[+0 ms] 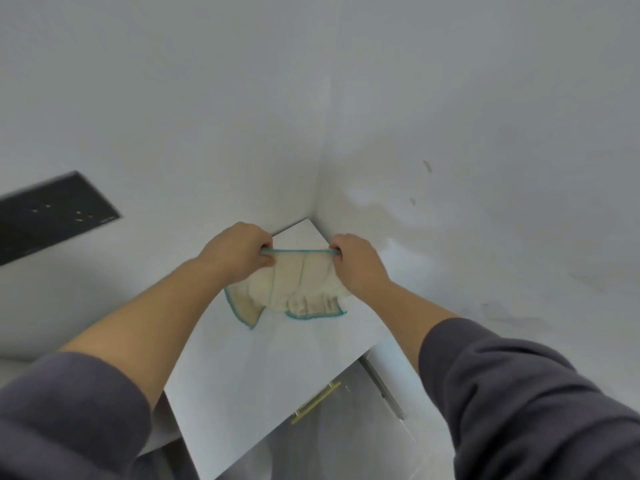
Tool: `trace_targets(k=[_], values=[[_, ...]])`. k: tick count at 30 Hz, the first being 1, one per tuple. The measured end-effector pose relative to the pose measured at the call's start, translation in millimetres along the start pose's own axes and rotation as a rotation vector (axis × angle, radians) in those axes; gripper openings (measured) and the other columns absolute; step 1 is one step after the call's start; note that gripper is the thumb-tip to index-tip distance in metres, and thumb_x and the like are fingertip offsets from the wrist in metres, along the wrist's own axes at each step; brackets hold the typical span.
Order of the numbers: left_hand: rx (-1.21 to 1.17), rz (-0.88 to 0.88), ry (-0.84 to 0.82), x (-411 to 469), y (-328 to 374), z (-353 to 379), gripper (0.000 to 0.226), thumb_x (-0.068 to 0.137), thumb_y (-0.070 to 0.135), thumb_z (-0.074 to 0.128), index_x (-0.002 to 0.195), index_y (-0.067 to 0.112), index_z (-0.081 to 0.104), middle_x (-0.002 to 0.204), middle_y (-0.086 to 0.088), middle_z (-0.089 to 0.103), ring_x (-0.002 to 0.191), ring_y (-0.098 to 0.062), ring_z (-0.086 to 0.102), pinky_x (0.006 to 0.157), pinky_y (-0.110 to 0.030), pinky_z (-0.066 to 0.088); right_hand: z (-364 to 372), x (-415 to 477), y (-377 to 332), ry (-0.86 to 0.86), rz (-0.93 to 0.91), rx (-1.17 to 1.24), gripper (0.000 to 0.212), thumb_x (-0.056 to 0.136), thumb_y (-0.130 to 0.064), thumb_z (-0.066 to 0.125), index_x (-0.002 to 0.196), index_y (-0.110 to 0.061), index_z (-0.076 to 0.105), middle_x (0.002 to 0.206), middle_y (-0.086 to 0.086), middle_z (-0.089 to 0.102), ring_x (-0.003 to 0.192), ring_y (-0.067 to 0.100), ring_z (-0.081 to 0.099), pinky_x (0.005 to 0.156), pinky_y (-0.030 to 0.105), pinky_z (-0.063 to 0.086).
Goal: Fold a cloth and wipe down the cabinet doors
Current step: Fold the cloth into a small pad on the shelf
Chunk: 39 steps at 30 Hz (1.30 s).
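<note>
Both your hands are up over the cabinet top (263,375), close to the corner where the two white walls meet. L hand (239,254) has its fingers curled tight round the left end of the cloth's (301,285) top edge, and R hand (360,265) does the same w/ the right end, knuckles toward the camera. The teal hem is pulled taut in a straight line between the two fists. The cloth is cream w/ teal stitching all round. The rest of it sags below the hands in soft folds, bunched along the bottom. One corner points down-left and the lower hem lies on or just above the white top; can't tell if it's touching. Both forearms are bare, w/ dark grey sleeves (519,393) pushed up near the elbows. Below the front edge of the top you can see a glossy cabinet door (346,438) w/ a gold bar handle (315,401), well apart from the cloth. A black panel (52,216) sits on the left wall, blurred, so no detail is readable.
</note>
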State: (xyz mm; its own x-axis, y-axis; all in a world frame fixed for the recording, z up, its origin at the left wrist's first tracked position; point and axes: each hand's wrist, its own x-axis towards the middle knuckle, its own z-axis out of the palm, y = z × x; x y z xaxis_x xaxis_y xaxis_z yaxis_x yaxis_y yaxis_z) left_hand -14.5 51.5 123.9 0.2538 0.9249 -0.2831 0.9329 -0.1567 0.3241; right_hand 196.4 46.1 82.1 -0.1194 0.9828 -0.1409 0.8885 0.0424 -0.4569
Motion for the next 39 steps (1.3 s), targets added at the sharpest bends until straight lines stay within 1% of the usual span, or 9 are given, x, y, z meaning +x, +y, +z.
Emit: trace_targets(k=[3,7,10,16,20,26,30,34,39], values=[[-0.018,0.005,0.088,-11,-6,-10,0.023,0.089,0.029,0.063,0.077,0.011,0.056,0.083,-0.004,0.051,0.087,-0.027,0.054,0.072,-0.033,0.041,-20,0,3,0.048,0.001,-0.056,0.027,0.095,-0.007,0.039,0.113,-0.008,0.060,0.109,0.013,0.059,0.100,0.030,0.056,0.082,0.034,0.042],[-0.316,-0.065,0.293,-30,-10,-28,0.020,0.083,0.029,0.069,0.073,0.012,0.063,0.068,-0.001,0.056,0.068,-0.019,0.051,0.062,-0.028,0.039,-53,-14,2,0.161,0.004,0.011,0.025,0.099,-0.016,0.037,0.113,-0.013,0.057,0.104,0.013,0.063,0.096,0.031,0.057,0.080,0.039,0.046],[-0.478,-0.074,0.258,-44,-17,-43,0.011,0.084,0.024,0.070,0.073,0.021,0.067,0.071,-0.002,0.062,0.067,-0.016,0.051,0.064,-0.026,0.040,-72,-27,1,0.176,-0.060,0.047,0.021,0.100,-0.021,0.042,0.104,-0.011,0.059,0.092,0.010,0.065,0.087,0.029,0.059,0.075,0.039,0.047],[-0.648,-0.017,0.212,-69,-25,-65,0.028,0.090,0.022,0.064,0.067,0.035,0.072,0.072,0.015,0.069,0.067,0.002,0.058,0.069,-0.019,0.045,-100,-44,-2,0.146,-0.083,0.105,0.019,0.094,-0.033,0.056,0.083,-0.019,0.063,0.069,-0.002,0.059,0.069,0.016,0.053,0.061,0.029,0.039],[-0.476,-0.027,0.190,-63,-28,-62,0.015,0.093,0.022,0.059,0.083,0.023,0.070,0.088,0.001,0.067,0.084,-0.016,0.058,0.073,-0.026,0.042,-96,-38,-3,0.091,-0.099,0.110,0.017,0.095,-0.023,0.056,0.089,-0.012,0.067,0.081,0.002,0.063,0.076,0.015,0.054,0.061,0.022,0.034],[-0.110,-0.051,0.091,-20,-62,4,0.026,0.097,0.017,0.049,0.112,0.016,0.071,0.110,-0.008,0.065,0.105,-0.027,0.058,0.089,-0.033,0.044,-26,-3,28,0.003,-0.012,-0.078,0.018,0.092,-0.008,0.052,0.100,-0.008,0.068,0.104,0.012,0.066,0.099,0.028,0.059,0.080,0.032,0.044],[0.070,-0.057,0.155,0,-78,64,0.024,0.097,0.020,0.051,0.111,0.015,0.069,0.104,-0.011,0.051,0.098,-0.031,0.055,0.076,-0.033,0.042,27,12,44,0.028,0.039,-0.176,0.020,0.093,-0.011,0.050,0.102,-0.013,0.067,0.106,0.006,0.060,0.099,0.026,0.056,0.069,0.028,0.037],[0.211,0.085,0.138,-8,-98,124,0.007,0.080,0.009,0.071,0.087,0.012,0.072,0.085,-0.006,0.055,0.076,-0.027,0.058,0.055,-0.033,0.046,72,-2,68,-0.064,-0.035,-0.322,0.020,0.090,-0.010,0.049,0.100,-0.016,0.065,0.102,0.003,0.059,0.096,0.025,0.058,0.072,0.030,0.043],[0.338,0.365,-0.040,-33,-104,156,0.037,0.043,0.013,0.085,0.063,0.022,0.055,0.063,0.005,0.053,0.046,-0.017,0.051,0.040,-0.022,0.033,98,-43,87,-0.381,-0.174,-0.362,0.014,0.085,-0.017,0.048,0.096,-0.017,0.056,0.098,0.000,0.055,0.087,0.024,0.056,0.070,0.032,0.044]])
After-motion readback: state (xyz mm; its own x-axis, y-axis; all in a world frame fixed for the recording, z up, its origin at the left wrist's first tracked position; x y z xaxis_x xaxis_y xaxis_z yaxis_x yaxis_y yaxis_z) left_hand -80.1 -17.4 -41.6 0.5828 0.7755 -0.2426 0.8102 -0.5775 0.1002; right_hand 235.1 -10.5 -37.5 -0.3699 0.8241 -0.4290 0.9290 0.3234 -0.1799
